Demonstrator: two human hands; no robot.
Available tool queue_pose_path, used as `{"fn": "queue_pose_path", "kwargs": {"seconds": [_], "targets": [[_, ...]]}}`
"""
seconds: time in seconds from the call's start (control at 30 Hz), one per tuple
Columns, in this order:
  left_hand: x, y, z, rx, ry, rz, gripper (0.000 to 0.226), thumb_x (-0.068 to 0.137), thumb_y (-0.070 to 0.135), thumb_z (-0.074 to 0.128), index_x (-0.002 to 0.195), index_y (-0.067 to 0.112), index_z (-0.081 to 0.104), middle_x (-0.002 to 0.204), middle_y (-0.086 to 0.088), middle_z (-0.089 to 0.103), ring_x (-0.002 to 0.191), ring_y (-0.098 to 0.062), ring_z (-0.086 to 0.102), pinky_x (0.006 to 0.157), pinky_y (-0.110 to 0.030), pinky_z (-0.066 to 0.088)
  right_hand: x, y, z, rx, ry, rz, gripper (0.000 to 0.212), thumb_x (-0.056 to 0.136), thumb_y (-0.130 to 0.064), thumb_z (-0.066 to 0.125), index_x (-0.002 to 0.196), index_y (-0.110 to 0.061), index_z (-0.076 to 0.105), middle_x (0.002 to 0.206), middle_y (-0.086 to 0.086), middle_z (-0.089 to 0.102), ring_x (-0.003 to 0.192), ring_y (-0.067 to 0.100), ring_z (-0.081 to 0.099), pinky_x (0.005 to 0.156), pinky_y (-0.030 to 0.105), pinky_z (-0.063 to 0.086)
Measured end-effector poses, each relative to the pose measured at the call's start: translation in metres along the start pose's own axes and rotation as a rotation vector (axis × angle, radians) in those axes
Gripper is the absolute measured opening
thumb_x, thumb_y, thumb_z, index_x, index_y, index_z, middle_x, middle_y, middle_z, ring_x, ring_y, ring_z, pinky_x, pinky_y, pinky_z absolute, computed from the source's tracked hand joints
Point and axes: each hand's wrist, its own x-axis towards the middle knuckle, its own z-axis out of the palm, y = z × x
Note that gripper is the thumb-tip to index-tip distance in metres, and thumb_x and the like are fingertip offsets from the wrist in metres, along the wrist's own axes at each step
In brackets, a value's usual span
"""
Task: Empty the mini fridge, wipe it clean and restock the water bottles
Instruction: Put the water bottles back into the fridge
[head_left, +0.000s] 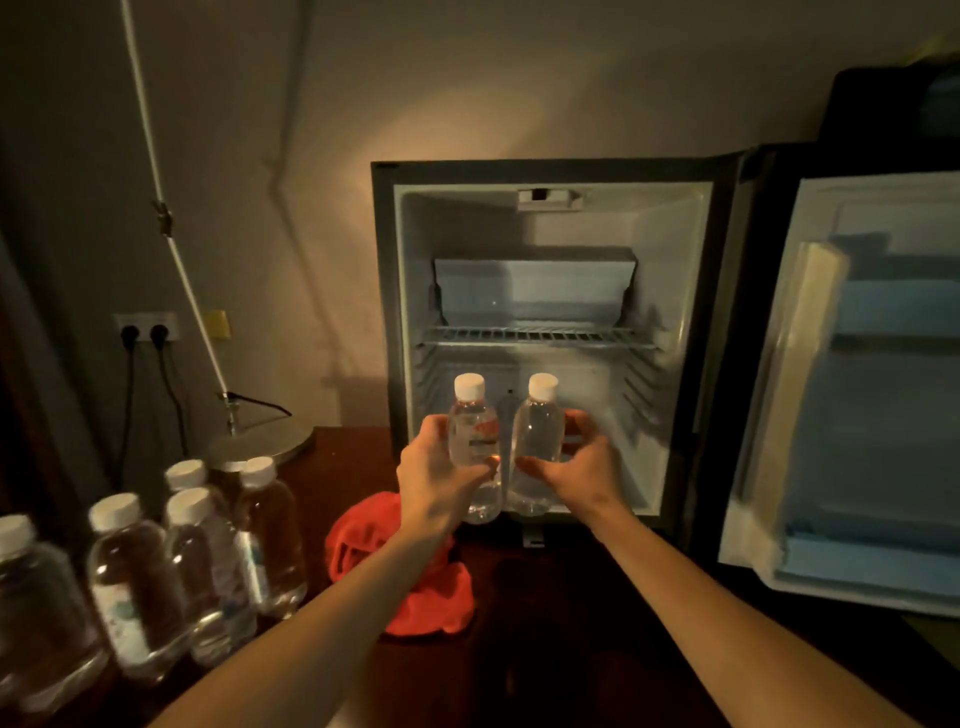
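Head view: both arms stretched forward. Left hand wrapped round left bottle, right hand curled round right bottle. Both bottles upright, side by side at fridge mouth, door swung open at 3 o'clock. Red cloth on table below wrists, five spare bottles at 8 o'clock.

There were seven water bottles: two held up at the mini fridge, one in each of two hands, and five standing on the left. There was one red cloth, one lamp, and two plugs in one wall socket.
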Motion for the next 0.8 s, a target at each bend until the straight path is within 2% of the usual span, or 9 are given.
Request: {"fn": "queue_pose_path", "kwargs": {"seconds": [0.1, 0.2, 0.3, 0.4, 0.47, 0.6, 0.7, 0.8], "targets": [[0.028, -0.012, 0.029, -0.027, -0.028, -0.036, 0.052, 0.061, 0.027, 0.090, 0.100, 0.022, 0.056, 0.093, 0.004, 0.068, 0.086, -0.012, 0.065, 0.076, -0.032, 0.054, 0.028, 0.017, 0.009, 0.001, 0.008, -0.003, 0.061, 0.056, -0.018, 0.094, 0.101, -0.030, 0.055, 0.092, -0.021, 0.059, 0.085, -0.006, 0.056, 0.067, 0.005, 0.041], [0.052, -0.027, 0.053, -0.052, -0.035, -0.080, 0.051, 0.061, 0.027, 0.090, 0.099, 0.025, 0.057, 0.092, 0.009, 0.067, 0.088, -0.012, 0.066, 0.076, -0.031, 0.055, 0.058, 0.039, 0.026, 0.000, 0.030, -0.005, 0.060, 0.054, -0.020, 0.094, 0.099, -0.031, 0.056, 0.091, -0.017, 0.063, 0.084, 0.000, 0.061, 0.070, 0.012, 0.047], [0.072, -0.038, 0.067, -0.063, -0.026, -0.095, 0.051, 0.067, 0.029, 0.088, 0.109, 0.028, 0.059, 0.088, 0.013, 0.061, 0.079, -0.006, 0.059, 0.069, -0.021, 0.047, 0.082, 0.054, 0.041, 0.012, 0.000, 0.025, 0.057, 0.057, -0.023, 0.092, 0.104, -0.028, 0.059, 0.093, -0.009, 0.069, 0.085, 0.008, 0.066, 0.071, 0.022, 0.053], [0.091, -0.048, 0.081, -0.037, -0.020, -0.125, 0.049, 0.074, 0.028, 0.084, 0.116, 0.024, 0.059, 0.099, 0.005, 0.067, 0.083, -0.006, 0.057, 0.069, -0.020, 0.048, 0.098, 0.067, 0.052, 0.051, -0.016, -0.021, 0.044, 0.066, -0.010, 0.086, 0.098, -0.025, 0.061, 0.084, -0.015, 0.065, 0.077, -0.004, 0.061, 0.059, 0.007, 0.046], [0.101, -0.055, 0.090, -0.020, -0.009, -0.140, 0.048, 0.077, 0.027, 0.082, 0.119, 0.022, 0.060, 0.107, 0.000, 0.069, 0.092, -0.013, 0.064, 0.069, -0.019, 0.045, 0.108, 0.077, 0.059, 0.066, -0.010, -0.061, 0.038, 0.068, -0.003, 0.084, 0.096, -0.017, 0.063, 0.081, -0.015, 0.063, 0.070, -0.006, 0.059, 0.056, 0.006, 0.044], [0.115, -0.065, 0.108, 0.010, 0.015, -0.122, 0.037, 0.083, 0.024, 0.077, 0.116, 0.017, 0.062, 0.108, -0.006, 0.071, 0.102, -0.024, 0.066, 0.076, -0.025, 0.044, 0.126, 0.090, 0.073, 0.071, 0.009, -0.096, 0.020, 0.072, -0.010, 0.082, 0.087, -0.015, 0.069, 0.074, -0.005, 0.070, 0.069, 0.001, 0.067, 0.056, 0.016, 0.051], [0.124, -0.070, 0.118, 0.004, 0.021, -0.127, 0.034, 0.086, 0.028, 0.071, 0.116, 0.015, 0.062, 0.109, -0.007, 0.070, 0.104, -0.025, 0.065, 0.076, -0.020, 0.039, 0.138, 0.098, 0.080, 0.097, -0.003, -0.084, 0.021, 0.076, -0.011, 0.080, 0.087, -0.022, 0.067, 0.076, -0.004, 0.071, 0.070, 0.003, 0.068, 0.061, 0.024, 0.054], [0.130, -0.075, 0.121, -0.059, 0.010, -0.145, 0.032, 0.087, 0.026, 0.071, 0.116, 0.019, 0.059, 0.108, -0.004, 0.069, 0.103, -0.022, 0.064, 0.077, -0.019, 0.039, 0.149, 0.106, 0.087, 0.103, -0.048, -0.089, 0.025, 0.077, -0.017, 0.081, 0.097, -0.024, 0.067, 0.088, -0.004, 0.074, 0.082, 0.006, 0.070, 0.069, 0.025, 0.056]]}}
